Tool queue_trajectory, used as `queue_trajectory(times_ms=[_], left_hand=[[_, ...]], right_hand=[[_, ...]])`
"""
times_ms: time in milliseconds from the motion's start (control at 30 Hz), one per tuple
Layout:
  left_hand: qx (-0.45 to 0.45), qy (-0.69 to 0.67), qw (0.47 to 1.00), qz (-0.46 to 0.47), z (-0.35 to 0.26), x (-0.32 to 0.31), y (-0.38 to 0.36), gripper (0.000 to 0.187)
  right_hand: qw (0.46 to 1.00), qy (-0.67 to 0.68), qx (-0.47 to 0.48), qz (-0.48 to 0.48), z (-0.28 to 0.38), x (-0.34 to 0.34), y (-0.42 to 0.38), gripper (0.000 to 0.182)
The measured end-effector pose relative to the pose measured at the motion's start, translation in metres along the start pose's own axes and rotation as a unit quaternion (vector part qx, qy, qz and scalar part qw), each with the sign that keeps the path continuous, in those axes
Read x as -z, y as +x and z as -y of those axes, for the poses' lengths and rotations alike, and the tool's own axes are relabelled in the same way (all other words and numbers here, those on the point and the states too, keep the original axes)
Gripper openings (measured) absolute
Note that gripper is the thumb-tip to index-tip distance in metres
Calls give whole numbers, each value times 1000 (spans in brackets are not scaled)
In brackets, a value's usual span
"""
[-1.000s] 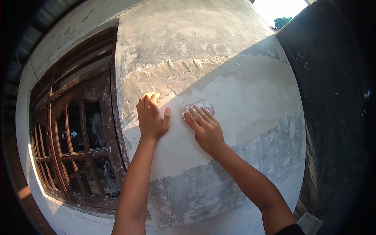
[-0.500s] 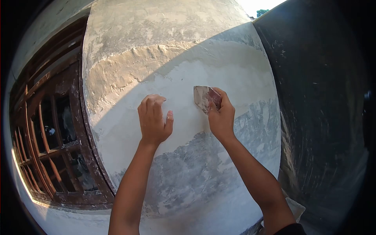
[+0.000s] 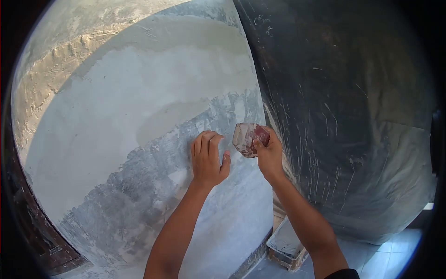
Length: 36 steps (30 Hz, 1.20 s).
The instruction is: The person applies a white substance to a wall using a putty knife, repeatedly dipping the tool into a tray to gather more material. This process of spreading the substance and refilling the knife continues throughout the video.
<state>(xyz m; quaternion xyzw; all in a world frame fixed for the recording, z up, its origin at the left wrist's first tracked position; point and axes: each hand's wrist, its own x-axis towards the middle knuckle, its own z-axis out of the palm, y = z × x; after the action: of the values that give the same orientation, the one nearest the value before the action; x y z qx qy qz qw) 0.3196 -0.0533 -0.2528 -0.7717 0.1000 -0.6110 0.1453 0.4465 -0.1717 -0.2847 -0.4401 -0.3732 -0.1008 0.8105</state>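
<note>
My right hand (image 3: pixel 272 158) grips a flat putty scraper (image 3: pixel 243 138) at its reddish-brown part, thumb on the near face. Pale smears cover the scraper's blade, which points left in front of the wall. Just to the left, my left hand (image 3: pixel 208 160) is raised with fingers curved and thumb apart, holding nothing; whitish residue marks its fingertips. Both hands are before the plastered wall (image 3: pixel 111 107), near its right edge. Smooth pale plaster covers the upper part, while a rough grey band (image 3: pixel 153 174) runs across below it.
A dark sheet (image 3: pixel 367 107) with pale scratches hangs to the right of the wall. Low on the right, a smeared tray (image 3: pixel 285 238) rests on a wooden support above the tiled floor (image 3: pixel 385 255). A brown wooden frame (image 3: pixel 37 228) borders the lower left.
The view has swung right and downward, bringing the tray and floor into sight. Both hands are now over the lower grey band near the wall's right edge, the scraper still held.
</note>
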Motion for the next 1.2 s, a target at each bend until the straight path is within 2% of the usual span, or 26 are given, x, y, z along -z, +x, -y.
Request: queue_trajectory(times_ms=[267,367,433,533,600,633,733,867,967,1033,1200], left_hand=[[83,-153,984,40,-79,-138,-64,39],[115,-183,974,72,-110,-179,-93,37],[133,-209,964,96,-130,-205,-116,38],[163,-239,947,138,-160,-238,-150,40],[183,-257,934,167,-180,-257,-178,44],[197,-267,924,189,-190,-264,-191,45],[226,-287,898,243,-216,-284,-238,46],[264,-316,854,319,-245,-293,-304,46],[283,-305,822,390,-257,-295,-358,48],[304,-310,786,440,-263,-290,-390,51],[356,-297,725,509,-277,-284,-462,50]], right_hand=[[990,-90,-58,-90,-74,134,-23,32],[974,-152,-113,-126,-97,181,-39,31],[951,-250,-147,-107,-117,213,-53,31],[932,-269,-221,-97,-147,254,-78,25],[920,-275,-257,-110,-171,280,-100,27],[917,-305,-224,-128,-185,289,-111,29],[878,-373,-274,-120,-219,322,-145,29],[862,-372,-322,-121,-258,352,-191,30],[816,-436,-366,-103,-277,362,-220,32],[806,-477,-337,-97,-297,373,-246,23],[776,-490,-395,-46,-339,388,-293,26]])
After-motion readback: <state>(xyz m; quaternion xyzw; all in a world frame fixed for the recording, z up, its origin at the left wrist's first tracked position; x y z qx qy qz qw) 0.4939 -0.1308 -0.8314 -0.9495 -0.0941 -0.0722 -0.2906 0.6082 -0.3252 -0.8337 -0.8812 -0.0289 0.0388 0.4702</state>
